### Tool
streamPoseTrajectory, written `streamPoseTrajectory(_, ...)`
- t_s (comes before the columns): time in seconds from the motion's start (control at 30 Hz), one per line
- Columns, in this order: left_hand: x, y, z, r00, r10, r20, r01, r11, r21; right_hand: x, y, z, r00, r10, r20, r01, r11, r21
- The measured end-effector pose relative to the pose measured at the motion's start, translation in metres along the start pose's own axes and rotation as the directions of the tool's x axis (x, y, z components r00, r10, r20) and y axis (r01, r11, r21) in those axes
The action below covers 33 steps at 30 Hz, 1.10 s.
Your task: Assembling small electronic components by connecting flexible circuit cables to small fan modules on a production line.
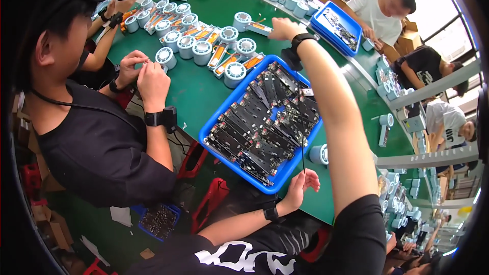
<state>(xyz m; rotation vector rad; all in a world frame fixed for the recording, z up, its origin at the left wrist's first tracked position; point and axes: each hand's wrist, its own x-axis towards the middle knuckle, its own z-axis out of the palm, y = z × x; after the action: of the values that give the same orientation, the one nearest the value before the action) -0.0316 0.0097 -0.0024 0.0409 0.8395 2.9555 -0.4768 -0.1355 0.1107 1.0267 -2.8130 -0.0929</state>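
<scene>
My right arm reaches far across the green table (pixel 193 112). At its end my right hand (pixel 285 29) is closed on the handle end of a light-blue handheld fan (pixel 242 22), whose handle lies open with an orange part inside. The fingertips are partly hidden. My left hand (pixel 304 186) is at the near right edge of a blue tray (pixel 239 169), fingers loosely bent and apart, with nothing seen in it. A thin black cable (pixel 303 145) hangs down to its fingertips. Black circuit boards (pixel 249 122) in strips fill the tray.
Several light-blue fans (pixel 202 52) with open handles crowd the table beyond the tray. One fan (pixel 319 154) stands right of it. At left, a co-worker's hands (pixel 147 74) work beside a fan. Another blue tray (pixel 336 28) lies far right; a red stool (pixel 211 201) is below.
</scene>
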Motion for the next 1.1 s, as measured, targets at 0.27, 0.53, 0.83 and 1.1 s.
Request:
streamPoseTrajectory(0.27,-0.005,0.004,0.002,0.993,0.118,0.016,-0.119,0.97,0.213,-0.005,-0.02,0.0,0.988,0.076,0.135,-0.086,0.994,0.07)
streamPoseTrajectory(0.53,0.004,0.013,0.008,0.985,0.143,0.096,-0.169,0.91,0.379,-0.202,0.035,-0.129,0.981,0.168,0.096,-0.193,0.878,0.438)
streamPoseTrajectory(0.83,0.005,0.016,0.017,0.976,0.145,0.16,-0.216,0.647,0.731,-0.522,-0.074,-0.073,0.645,0.747,0.161,-0.495,0.249,0.832)
streamPoseTrajectory(1.1,-0.051,0.088,0.052,0.876,0.001,0.482,-0.478,0.137,0.868,-0.582,-0.145,-0.031,0.46,0.888,0.008,-0.629,0.319,0.709)
